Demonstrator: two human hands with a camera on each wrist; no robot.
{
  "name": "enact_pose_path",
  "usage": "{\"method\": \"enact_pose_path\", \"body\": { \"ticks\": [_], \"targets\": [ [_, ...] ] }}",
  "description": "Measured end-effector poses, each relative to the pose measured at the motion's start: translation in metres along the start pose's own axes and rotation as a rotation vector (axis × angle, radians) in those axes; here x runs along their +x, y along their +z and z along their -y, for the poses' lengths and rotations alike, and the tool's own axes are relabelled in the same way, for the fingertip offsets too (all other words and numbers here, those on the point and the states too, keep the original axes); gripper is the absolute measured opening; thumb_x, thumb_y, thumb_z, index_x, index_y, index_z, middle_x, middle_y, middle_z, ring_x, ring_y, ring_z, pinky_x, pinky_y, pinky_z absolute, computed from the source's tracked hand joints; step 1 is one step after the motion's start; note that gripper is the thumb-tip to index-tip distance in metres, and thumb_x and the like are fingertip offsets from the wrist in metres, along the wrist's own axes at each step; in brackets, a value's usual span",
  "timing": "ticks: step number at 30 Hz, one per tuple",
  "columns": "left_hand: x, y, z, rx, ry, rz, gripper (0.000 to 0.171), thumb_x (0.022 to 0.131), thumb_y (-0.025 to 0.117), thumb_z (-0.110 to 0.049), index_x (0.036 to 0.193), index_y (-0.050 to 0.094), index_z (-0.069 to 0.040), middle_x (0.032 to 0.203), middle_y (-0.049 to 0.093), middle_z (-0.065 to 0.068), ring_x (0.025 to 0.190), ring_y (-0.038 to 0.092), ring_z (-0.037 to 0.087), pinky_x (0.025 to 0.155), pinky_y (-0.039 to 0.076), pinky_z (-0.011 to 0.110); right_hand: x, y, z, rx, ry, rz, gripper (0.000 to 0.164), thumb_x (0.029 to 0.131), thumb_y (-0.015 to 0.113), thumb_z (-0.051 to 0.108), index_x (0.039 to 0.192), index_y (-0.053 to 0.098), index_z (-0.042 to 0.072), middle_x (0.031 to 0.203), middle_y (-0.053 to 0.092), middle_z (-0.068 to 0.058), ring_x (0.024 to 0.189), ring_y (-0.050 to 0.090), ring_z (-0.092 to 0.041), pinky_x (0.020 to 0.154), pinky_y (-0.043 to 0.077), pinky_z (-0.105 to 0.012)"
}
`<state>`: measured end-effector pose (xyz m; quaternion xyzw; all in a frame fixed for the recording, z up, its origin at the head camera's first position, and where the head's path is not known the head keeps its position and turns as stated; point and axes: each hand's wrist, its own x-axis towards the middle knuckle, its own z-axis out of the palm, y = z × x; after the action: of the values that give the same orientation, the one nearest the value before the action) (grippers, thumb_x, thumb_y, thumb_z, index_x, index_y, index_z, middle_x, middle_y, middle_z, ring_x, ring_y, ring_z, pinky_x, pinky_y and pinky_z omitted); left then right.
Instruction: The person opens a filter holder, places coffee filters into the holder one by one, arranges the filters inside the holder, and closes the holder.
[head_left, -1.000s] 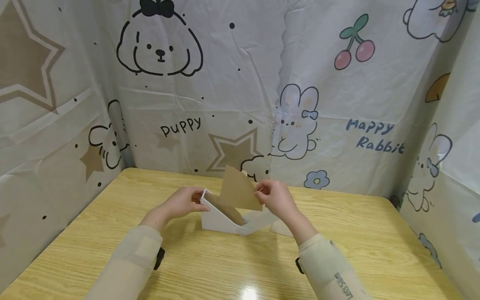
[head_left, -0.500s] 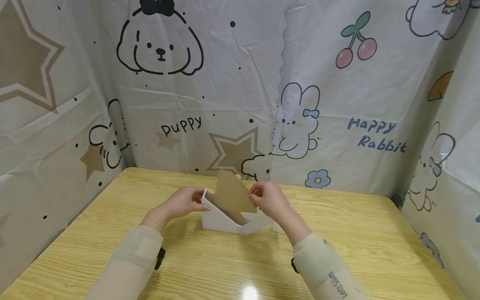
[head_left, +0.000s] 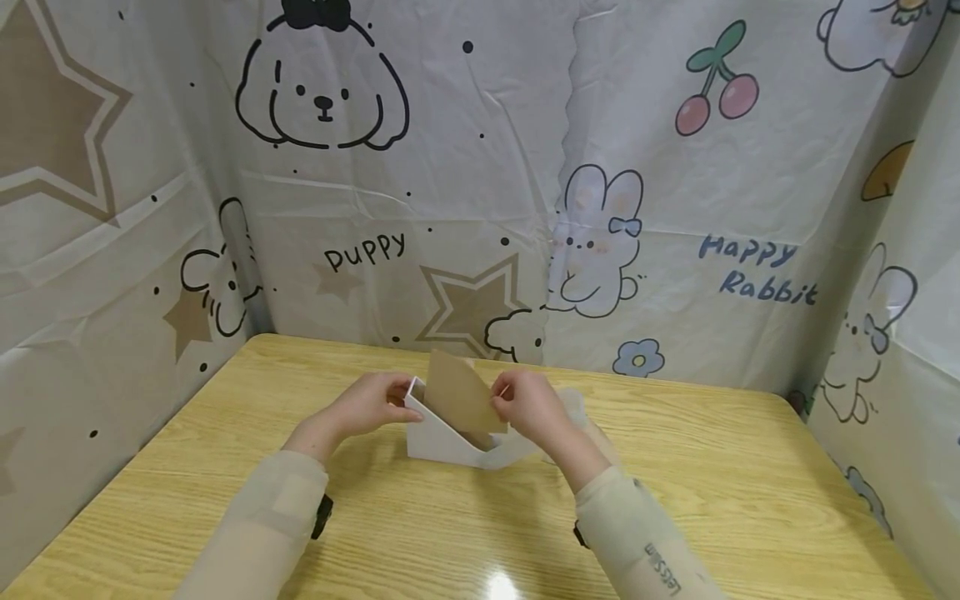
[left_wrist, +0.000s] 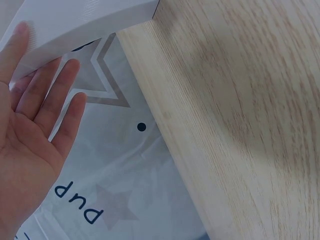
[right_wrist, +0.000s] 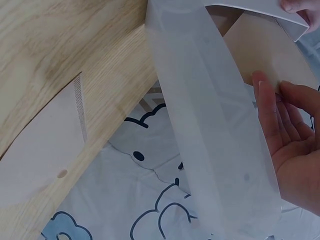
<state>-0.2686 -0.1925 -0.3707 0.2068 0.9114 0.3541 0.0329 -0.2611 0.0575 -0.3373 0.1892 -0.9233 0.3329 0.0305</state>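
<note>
A white open-topped box [head_left: 442,440] with a slanted side stands mid-table. A brown card [head_left: 459,397] stands tilted inside it, its upper part sticking out. My right hand [head_left: 525,406] pinches the card's right edge; in the right wrist view its fingers [right_wrist: 265,105] lie on the brown card [right_wrist: 262,47]. My left hand [head_left: 372,402] is at the box's left end. In the left wrist view its fingers [left_wrist: 42,95] are straight and touch the white box wall [left_wrist: 75,20].
A translucent plastic piece [head_left: 579,406] lies behind my right hand and fills the middle of the right wrist view [right_wrist: 215,140]. Another flat translucent piece [right_wrist: 42,150] lies on the wooden table [head_left: 450,533]. Cartoon-printed cloth walls [head_left: 480,167] close three sides.
My right hand has carried the brown card down and to the left, so it now sits lower in the white box. The left hand has stayed at the box's end.
</note>
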Motion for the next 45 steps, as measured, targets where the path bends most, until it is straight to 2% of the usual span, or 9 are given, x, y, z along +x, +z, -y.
{"method": "enact_pose_path", "body": {
  "ticks": [5,13,23,30,36,45],
  "targets": [
    [-0.001,0.0,0.0,0.005,0.009,-0.003,0.027,0.081,0.073,-0.023,0.102,0.063,-0.01,0.095,0.069,0.003,0.088,0.064,0.016,0.078,0.052,0.033,0.001,0.004,0.001,-0.036,0.006,0.003,0.007,0.079,0.062,0.003,0.075,0.065,0.007,0.062,0.063,-0.001,0.054,0.053,-0.009,0.056,0.044,-0.022],
    [-0.001,0.0,0.001,0.001,0.017,-0.005,0.023,0.08,0.073,-0.021,0.098,0.063,-0.01,0.093,0.068,0.003,0.087,0.063,0.015,0.078,0.052,0.033,0.002,0.01,0.001,-0.055,0.008,0.042,0.008,0.081,0.063,0.003,0.074,0.064,0.006,0.063,0.062,-0.002,0.054,0.052,-0.009,0.052,0.042,-0.02],
    [0.0,0.002,0.004,-0.013,-0.003,0.003,0.023,0.081,0.073,-0.022,0.097,0.061,-0.011,0.096,0.068,0.003,0.089,0.063,0.017,0.079,0.053,0.033,0.003,0.018,-0.002,-0.1,0.007,0.09,0.009,0.083,0.063,0.005,0.074,0.063,0.006,0.065,0.062,-0.003,0.052,0.054,-0.009,0.05,0.043,-0.02],
    [-0.001,0.0,0.001,-0.012,-0.009,0.003,0.021,0.081,0.073,-0.023,0.096,0.062,-0.012,0.095,0.068,0.002,0.088,0.063,0.016,0.078,0.052,0.033,0.004,0.023,0.001,-0.127,-0.029,0.098,0.008,0.08,0.064,0.003,0.072,0.064,0.006,0.068,0.063,-0.004,0.061,0.051,-0.012,0.054,0.042,-0.021],
    [-0.001,0.0,0.001,-0.004,-0.012,0.007,0.022,0.082,0.072,-0.024,0.098,0.063,-0.012,0.095,0.068,0.002,0.089,0.063,0.016,0.079,0.052,0.034,0.005,0.027,0.0,-0.148,-0.066,0.111,0.008,0.077,0.063,-0.001,0.071,0.064,0.005,0.067,0.061,-0.004,0.059,0.049,-0.011,0.054,0.041,-0.022],
    [-0.001,0.0,0.0,0.005,-0.017,0.003,0.025,0.082,0.072,-0.024,0.101,0.063,-0.011,0.097,0.068,0.003,0.091,0.063,0.018,0.08,0.052,0.034,0.006,0.03,0.0,-0.169,-0.066,0.132,0.009,0.076,0.062,-0.002,0.07,0.064,0.005,0.065,0.06,-0.002,0.059,0.047,-0.012,0.056,0.041,-0.023]
  ]
}}
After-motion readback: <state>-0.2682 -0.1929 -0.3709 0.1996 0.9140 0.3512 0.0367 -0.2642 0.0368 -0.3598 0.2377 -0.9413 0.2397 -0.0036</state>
